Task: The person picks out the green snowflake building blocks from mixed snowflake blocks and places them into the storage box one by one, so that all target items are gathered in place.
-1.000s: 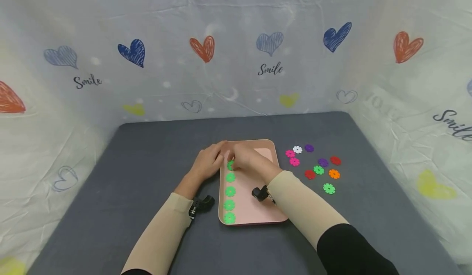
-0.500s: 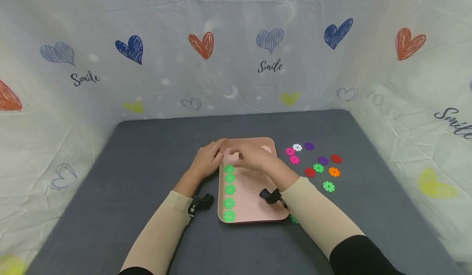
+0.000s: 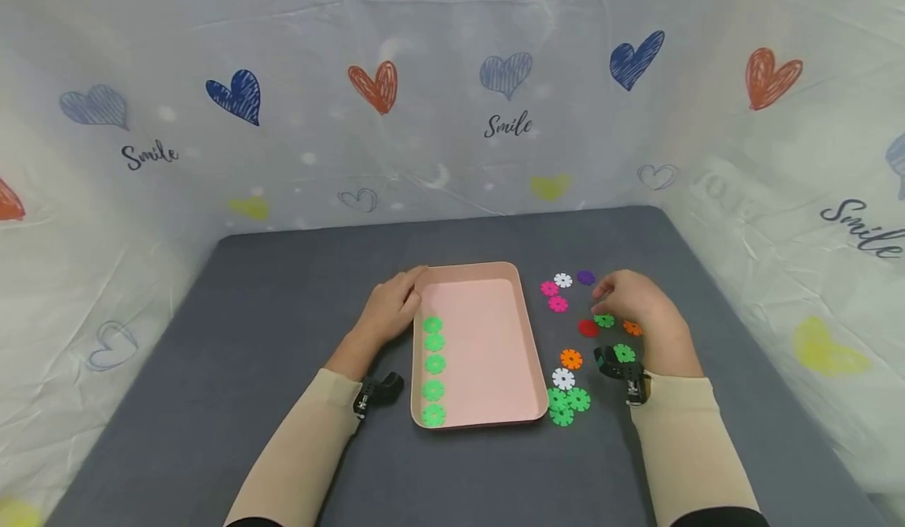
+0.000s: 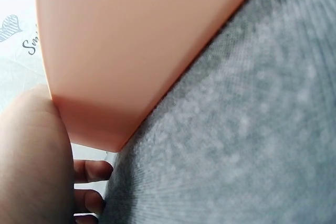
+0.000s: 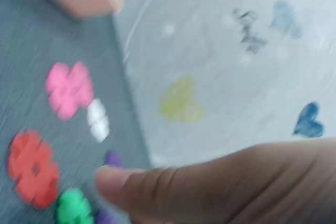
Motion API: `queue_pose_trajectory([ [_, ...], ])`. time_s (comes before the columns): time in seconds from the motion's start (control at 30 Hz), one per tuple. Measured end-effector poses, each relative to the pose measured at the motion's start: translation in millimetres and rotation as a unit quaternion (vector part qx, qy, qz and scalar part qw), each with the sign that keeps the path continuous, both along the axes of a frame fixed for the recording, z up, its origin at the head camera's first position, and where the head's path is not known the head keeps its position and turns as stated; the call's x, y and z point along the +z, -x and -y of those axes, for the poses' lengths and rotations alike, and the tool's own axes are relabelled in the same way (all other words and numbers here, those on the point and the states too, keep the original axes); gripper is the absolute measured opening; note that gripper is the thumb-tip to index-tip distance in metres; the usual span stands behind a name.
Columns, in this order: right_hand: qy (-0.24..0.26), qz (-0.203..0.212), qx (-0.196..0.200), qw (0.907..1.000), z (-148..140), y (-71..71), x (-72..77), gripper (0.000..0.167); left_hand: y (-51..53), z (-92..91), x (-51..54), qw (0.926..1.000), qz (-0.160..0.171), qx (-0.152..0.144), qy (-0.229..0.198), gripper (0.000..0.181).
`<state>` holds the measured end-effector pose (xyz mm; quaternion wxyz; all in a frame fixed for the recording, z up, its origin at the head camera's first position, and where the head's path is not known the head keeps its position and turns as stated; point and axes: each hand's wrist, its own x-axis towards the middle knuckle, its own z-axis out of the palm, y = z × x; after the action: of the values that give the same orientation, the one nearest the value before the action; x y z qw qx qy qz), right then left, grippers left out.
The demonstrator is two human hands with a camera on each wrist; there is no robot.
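Left hand (image 3: 386, 307) is gripping pink tray (image 3: 488, 346) at its far left corner | Right hand (image 3: 635, 298) is hovering right of tray, hold unclear | Green flower disc (image 3: 605, 322) is lying there, likely light, stiff; rim inviting a pinch

On my head feed, I see soft, even light, with the curtain (image 3: 438, 32) brighter at the far left and right than in the middle. A faint shadow lies below the tray (image 3: 488, 338). My left wrist feed washes out to near white at upper left; the right one blurs the hand (image 5: 231, 182) and red disc (image 5: 27, 161).
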<state>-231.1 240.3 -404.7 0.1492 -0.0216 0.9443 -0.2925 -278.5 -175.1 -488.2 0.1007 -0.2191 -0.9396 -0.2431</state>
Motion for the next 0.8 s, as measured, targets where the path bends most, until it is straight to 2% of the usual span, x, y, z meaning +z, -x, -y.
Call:
queue_pose_trajectory([
  [0.1,0.005,0.039,-0.012,0.9992,-6.8,2.5,-10.4,0.025,-1.3,1.9,0.8,1.0000,0.004,0.004,-0.003,0.053],
  [0.17,0.004,0.050,-0.018,0.9986,-8.5,4.0,-15.8,0.023,-1.2,2.1,0.6,1.0000,0.004,0.003,-0.002,0.053],
  [0.27,-0.008,0.041,-0.024,0.9988,-10.0,5.9,-18.7,0.021,-0.3,1.7,-0.2,1.0000,0.003,0.000,-0.001,0.053],
  [0.33,0.001,0.026,-0.024,0.9994,-9.8,5.8,-16.1,0.022,0.3,1.5,-0.8,1.0000,0.000,-0.001,-0.001,0.053],
  [0.43,0.066,0.004,-0.025,0.9975,-2.5,4.4,-6.7,0.019,1.0,1.9,-1.0,1.0000,-0.001,-0.002,-0.003,0.052],
  [0.5,0.129,-0.003,-0.014,0.9916,8.8,2.0,2.6,0.024,0.9,2.1,-0.5,1.0000,-0.001,-0.003,-0.003,0.052],
  [0.57,0.188,0.000,0.006,0.9822,26.2,-1.7,12.0,0.031,1.7,2.3,0.2,1.0000,-0.001,-0.004,-0.003,0.052],
  [0.63,0.232,0.011,0.047,0.9716,46.5,-6.4,18.4,0.034,2.3,2.2,0.7,1.0000,-0.001,-0.005,-0.002,0.051],
  [0.73,0.259,0.039,0.117,0.9578,80.7,-15.4,19.6,0.033,1.9,1.9,0.3,1.0000,0.002,-0.002,-0.002,0.052],
  [0.8,0.250,0.053,0.169,0.9518,102.6,-23.0,15.8,0.030,0.7,1.4,-0.2,1.0000,0.005,0.001,-0.001,0.052],
])
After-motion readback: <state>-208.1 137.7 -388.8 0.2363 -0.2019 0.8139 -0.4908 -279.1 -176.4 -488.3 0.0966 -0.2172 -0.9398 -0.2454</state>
